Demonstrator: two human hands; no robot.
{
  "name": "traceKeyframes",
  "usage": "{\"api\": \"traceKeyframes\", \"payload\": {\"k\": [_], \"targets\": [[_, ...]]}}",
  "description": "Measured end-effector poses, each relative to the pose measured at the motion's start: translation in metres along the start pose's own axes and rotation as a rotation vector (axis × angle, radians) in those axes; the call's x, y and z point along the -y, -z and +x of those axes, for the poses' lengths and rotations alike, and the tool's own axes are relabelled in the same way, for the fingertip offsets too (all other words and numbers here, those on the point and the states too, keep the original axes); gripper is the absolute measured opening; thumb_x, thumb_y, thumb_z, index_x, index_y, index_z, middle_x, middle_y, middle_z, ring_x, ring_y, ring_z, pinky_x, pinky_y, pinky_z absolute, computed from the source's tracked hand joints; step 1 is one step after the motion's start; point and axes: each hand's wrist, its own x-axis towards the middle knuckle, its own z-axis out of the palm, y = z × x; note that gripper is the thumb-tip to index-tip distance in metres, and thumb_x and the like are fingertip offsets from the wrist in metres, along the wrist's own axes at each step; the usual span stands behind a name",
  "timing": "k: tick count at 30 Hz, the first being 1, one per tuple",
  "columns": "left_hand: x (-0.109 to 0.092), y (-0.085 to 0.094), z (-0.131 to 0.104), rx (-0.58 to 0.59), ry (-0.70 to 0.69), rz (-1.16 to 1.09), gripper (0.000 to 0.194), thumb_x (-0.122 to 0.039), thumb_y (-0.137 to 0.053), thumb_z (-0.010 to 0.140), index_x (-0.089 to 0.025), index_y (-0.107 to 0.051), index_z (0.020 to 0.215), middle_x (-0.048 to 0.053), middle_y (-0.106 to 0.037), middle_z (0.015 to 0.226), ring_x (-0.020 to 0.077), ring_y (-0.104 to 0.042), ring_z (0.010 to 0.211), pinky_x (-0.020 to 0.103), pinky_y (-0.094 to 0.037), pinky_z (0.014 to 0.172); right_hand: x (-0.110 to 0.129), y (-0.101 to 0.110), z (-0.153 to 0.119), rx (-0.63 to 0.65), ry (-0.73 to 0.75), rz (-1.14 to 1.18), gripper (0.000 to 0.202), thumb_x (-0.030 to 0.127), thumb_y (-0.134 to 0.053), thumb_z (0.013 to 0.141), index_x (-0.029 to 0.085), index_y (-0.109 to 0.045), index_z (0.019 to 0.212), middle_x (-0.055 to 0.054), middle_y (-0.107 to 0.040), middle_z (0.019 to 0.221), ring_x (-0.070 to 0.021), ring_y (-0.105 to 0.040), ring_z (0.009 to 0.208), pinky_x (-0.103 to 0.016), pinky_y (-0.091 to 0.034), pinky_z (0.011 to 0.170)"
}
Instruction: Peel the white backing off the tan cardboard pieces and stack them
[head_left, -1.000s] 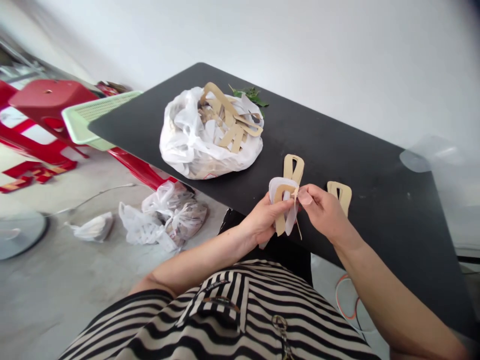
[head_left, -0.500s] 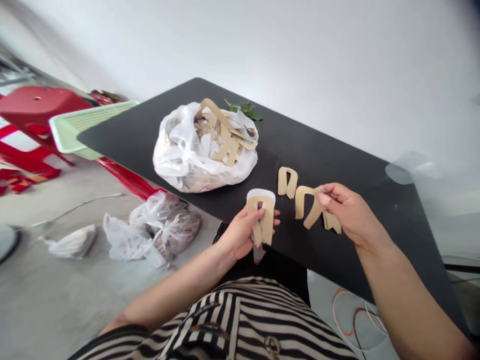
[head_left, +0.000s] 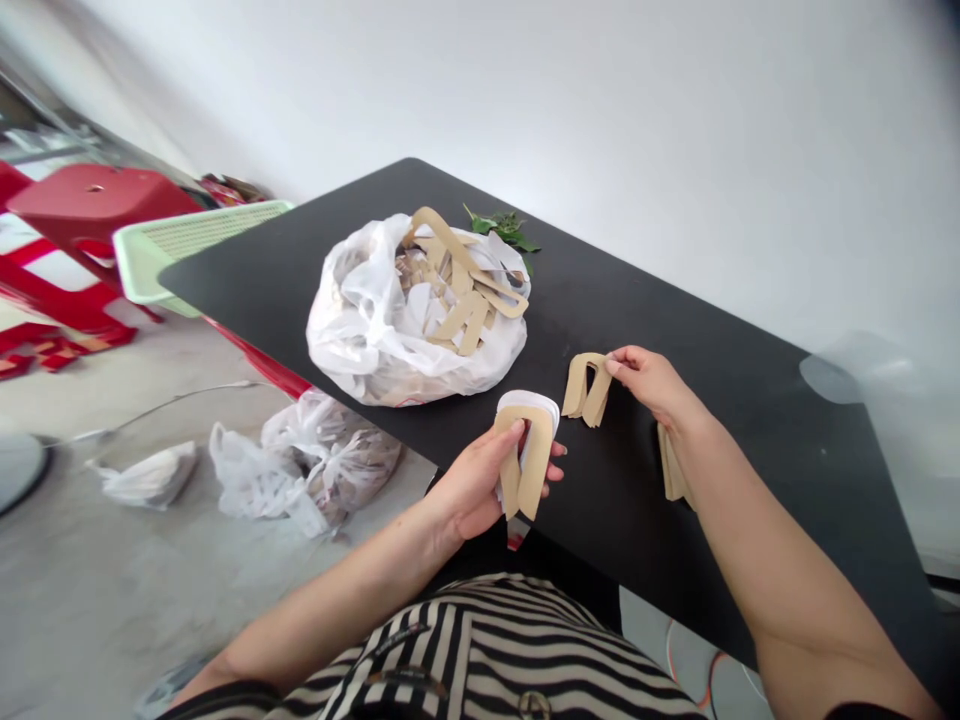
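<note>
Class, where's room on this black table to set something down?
Bare: the far side, between leafy sprig and clear plastic; the left corner, between green basket and white bag; the right end, past the right forearm. Crowded: the front middle, where the left hand holds a curved stack, the right hand touches a tan pile, and that forearm partly hides another stack.

The black desk [head_left: 637, 300] stands along the wall, and on its left half I can see a bulging white plastic bag [head_left: 349, 345], open at the top, with a leafy green sprig [head_left: 508, 232] lying just behind it. Nearer the middle front sits a small pile of tan U-shaped pieces [head_left: 574, 390]; farther right lies a second tan stack [head_left: 673, 472], partly hidden from view.
</note>
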Motion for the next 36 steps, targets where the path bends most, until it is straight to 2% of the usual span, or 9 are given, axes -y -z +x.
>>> {"api": "traceKeyframes", "payload": {"k": [4, 8, 12, 15, 18, 21, 25, 32, 36], "targets": [[0.001, 0.000, 0.004, -0.002, 0.015, 0.000, 0.030, -0.035, -0.062, 0.097, -0.009, -0.068, 0.110, 0.016, -0.075, 0.101, 0.0215, -0.073, 0.075, 0.031, -0.060, 0.063, -0.010, 0.000, 0.008, -0.027, -0.004, -0.085, 0.033, 0.042, -0.072, 0.078, 0.018, -0.070, 0.101, -0.003, -0.068, 0.084, -0.0178, -0.059, 0.074, -0.037, -0.049, 0.077], [0.003, -0.002, 0.008, 0.022, 0.019, -0.033, 0.044, -0.049, -0.055, 0.099, -0.009, -0.069, 0.114, 0.018, -0.075, 0.104, 0.0231, -0.073, 0.080, 0.032, -0.060, 0.065, -0.005, 0.005, -0.001, -0.207, 0.109, -0.373, 0.045, 0.036, -0.072, 0.079, 0.020, -0.065, 0.120, -0.007, -0.068, 0.103, -0.0148, -0.057, 0.065, -0.039, -0.051, 0.076], [0.005, -0.003, 0.011, 0.071, 0.033, -0.098, 0.068, -0.068, -0.037, 0.098, -0.011, -0.069, 0.115, 0.021, -0.075, 0.110, 0.0269, -0.074, 0.085, 0.035, -0.059, 0.065, 0.028, 0.002, -0.048, -0.274, 0.347, -0.383, 0.030, 0.032, -0.063, 0.090, 0.022, -0.067, 0.118, -0.008, -0.068, 0.115, -0.0149, -0.063, 0.069, -0.037, -0.054, 0.076], [0.009, -0.005, 0.013, 0.089, 0.015, -0.100, 0.068, -0.066, -0.033, 0.100, -0.011, -0.069, 0.118, 0.021, -0.074, 0.113, 0.0266, -0.074, 0.085, 0.034, -0.058, 0.065, 0.057, -0.010, -0.096, -0.247, 0.534, -0.360, 0.023, 0.028, -0.059, 0.095, 0.024, -0.068, 0.116, -0.008, -0.068, 0.116, -0.0165, -0.064, 0.074, -0.035, -0.055, 0.074], [0.016, -0.010, 0.014, 0.079, 0.022, -0.103, 0.065, -0.062, -0.032, 0.102, -0.011, -0.069, 0.115, 0.018, -0.076, 0.105, 0.0264, -0.074, 0.082, 0.034, -0.058, 0.064, 0.074, -0.024, -0.133, -0.201, 0.616, -0.370, 0.019, 0.027, -0.060, 0.097, 0.024, -0.068, 0.114, -0.008, -0.068, 0.113, -0.0163, -0.064, 0.074, -0.034, -0.056, 0.071], [0.024, -0.014, 0.014, 0.021, 0.035, -0.121, 0.056, -0.059, -0.037, 0.103, -0.013, -0.068, 0.109, 0.012, -0.075, 0.089, 0.0244, -0.073, 0.076, 0.034, -0.058, 0.064, 0.077, -0.035, -0.151, -0.160, 0.606, -0.345, 0.016, 0.026, -0.060, 0.098, 0.024, -0.068, 0.111, -0.007, -0.069, 0.111, -0.0177, -0.067, 0.080, -0.033, -0.057, 0.073], [0.033, -0.018, 0.012, -0.036, 0.045, -0.114, 0.051, -0.056, -0.041, 0.103, -0.013, -0.068, 0.106, 0.010, -0.073, 0.084, 0.0216, -0.070, 0.070, 0.035, -0.057, 0.066, 0.072, -0.039, -0.161, -0.122, 0.528, -0.278, 0.017, 0.027, -0.057, 0.099, 0.025, -0.069, 0.111, -0.005, -0.071, 0.107, -0.0193, -0.071, 0.090, -0.034, -0.058, 0.079], [0.040, -0.024, 0.005, 0.057, 0.032, -0.169, 0.044, -0.049, -0.045, 0.102, -0.013, -0.070, 0.105, 0.009, -0.072, 0.089, 0.0197, -0.068, 0.080, 0.032, -0.054, 0.079, 0.071, -0.040, -0.181, -0.043, 0.362, -0.168, 0.023, 0.037, -0.057, 0.099, 0.025, -0.068, 0.116, -0.005, -0.074, 0.110, -0.0185, -0.071, 0.086, -0.035, -0.058, 0.078], [0.042, -0.030, 0.002, 0.135, 0.031, -0.224, 0.052, -0.049, -0.039, 0.102, -0.009, -0.073, 0.105, 0.011, -0.072, 0.090, 0.0206, -0.068, 0.084, 0.032, -0.052, 0.085, 0.074, -0.053, -0.193, -0.068, 0.315, -0.297, 0.032, 0.043, -0.068, 0.091, 0.024, -0.064, 0.115, -0.005, -0.073, 0.105, -0.0195, -0.069, 0.079, -0.036, -0.057, 0.072]]}}
